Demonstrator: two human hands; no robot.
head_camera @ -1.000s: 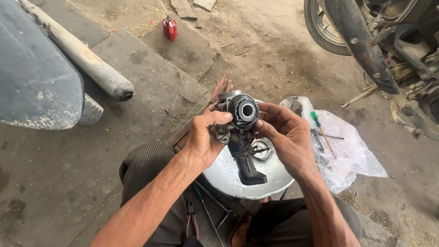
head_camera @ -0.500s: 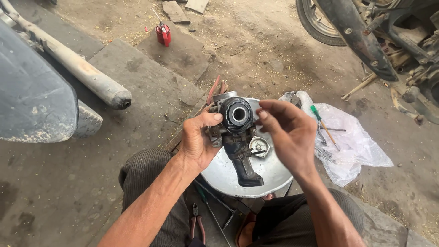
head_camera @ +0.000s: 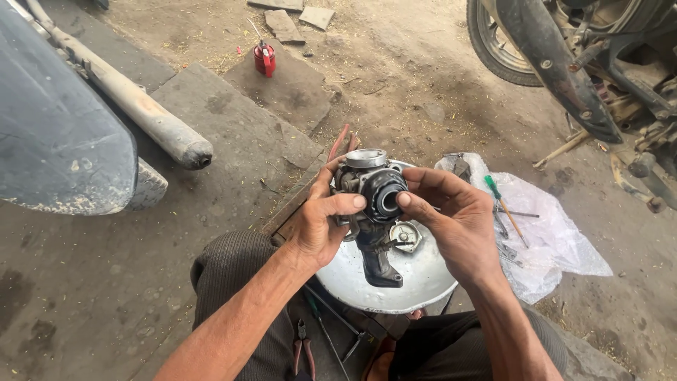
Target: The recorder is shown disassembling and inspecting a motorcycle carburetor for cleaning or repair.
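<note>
A dirty grey metal carburetor (head_camera: 374, 194) with a round black rubber intake is held up between both hands. My left hand (head_camera: 321, 222) grips its left side, thumb on the black ring. My right hand (head_camera: 455, 219) holds the right side, thumb tip pressing the ring's edge. Below them sits a round white metal basin (head_camera: 395, 282) holding a black curved part (head_camera: 377, 261) and a small round metal cover (head_camera: 407, 236).
A clear plastic sheet (head_camera: 557, 236) with a green-handled screwdriver (head_camera: 502, 204) and small tools lies right. Pliers (head_camera: 303, 349) lie by my knee. A red oil can (head_camera: 264, 58) stands far off. A motorcycle exhaust pipe (head_camera: 141, 113) is left, another motorcycle's wheel (head_camera: 501, 42) top right.
The carburetor has been turned so its black ring faces more to the right. Both hands have shifted their grip slightly around it.
</note>
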